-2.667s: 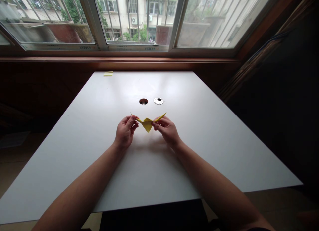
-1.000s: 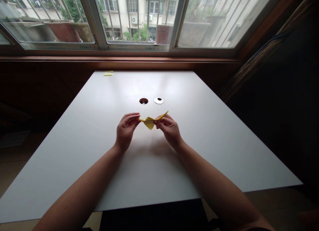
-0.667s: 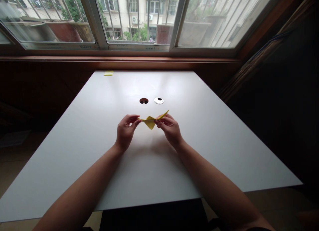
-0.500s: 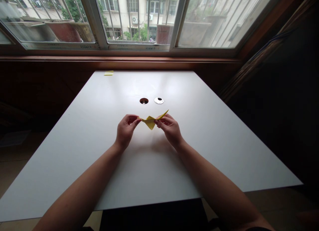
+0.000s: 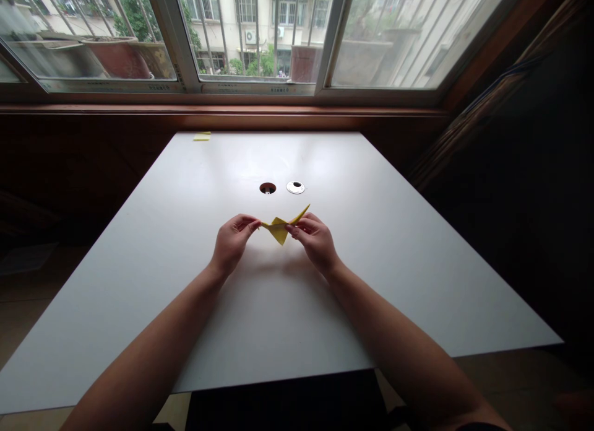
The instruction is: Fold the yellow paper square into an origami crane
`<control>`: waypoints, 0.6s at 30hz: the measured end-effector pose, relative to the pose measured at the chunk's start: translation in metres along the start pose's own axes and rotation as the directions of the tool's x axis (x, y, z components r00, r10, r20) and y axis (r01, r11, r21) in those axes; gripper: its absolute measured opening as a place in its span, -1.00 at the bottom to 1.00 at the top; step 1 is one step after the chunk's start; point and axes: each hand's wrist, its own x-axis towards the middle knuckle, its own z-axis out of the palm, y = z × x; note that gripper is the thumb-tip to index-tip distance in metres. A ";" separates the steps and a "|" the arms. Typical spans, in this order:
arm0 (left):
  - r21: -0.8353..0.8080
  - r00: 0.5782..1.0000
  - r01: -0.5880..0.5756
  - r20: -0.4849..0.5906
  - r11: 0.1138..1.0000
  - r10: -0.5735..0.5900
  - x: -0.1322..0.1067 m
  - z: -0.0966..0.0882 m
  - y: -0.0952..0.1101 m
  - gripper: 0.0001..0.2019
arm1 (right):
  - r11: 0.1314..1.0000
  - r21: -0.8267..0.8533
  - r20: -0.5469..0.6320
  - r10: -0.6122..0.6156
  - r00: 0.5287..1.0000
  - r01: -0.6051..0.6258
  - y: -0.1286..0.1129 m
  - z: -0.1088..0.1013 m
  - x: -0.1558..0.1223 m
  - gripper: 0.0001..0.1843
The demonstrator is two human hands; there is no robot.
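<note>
A small folded yellow paper figure (image 5: pixel 278 231), pointed at its ends like an origami bird, is held up over the white table between my two hands. My left hand (image 5: pixel 234 239) pinches its thin left tip between thumb and fingers. With thumb and fingertips, my right hand (image 5: pixel 314 238) grips it near the base of the right point, which sticks up and to the right past the fingers. A squarish flap hangs down in the middle. Part of the paper is hidden behind the right fingers.
The white table (image 5: pixel 288 319) stretches to the window wall. A round cable hole (image 5: pixel 268 188) lies beyond my hands, with a round silvery cover (image 5: pixel 296 187) beside it. Yellow strips (image 5: pixel 202 136) are at the far left edge. A barred window (image 5: pixel 260 34) stands behind.
The figure has tilted slightly and shifted a little left, its middle flap hanging slightly lower. Both hands have moved slightly left, still pinching it.
</note>
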 end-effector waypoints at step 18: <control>-0.081 0.999 0.028 -0.018 0.996 -0.029 0.000 0.002 -0.003 -0.68 | 0.991 0.099 0.037 0.089 0.995 -0.093 0.008 -0.003 0.005 -0.69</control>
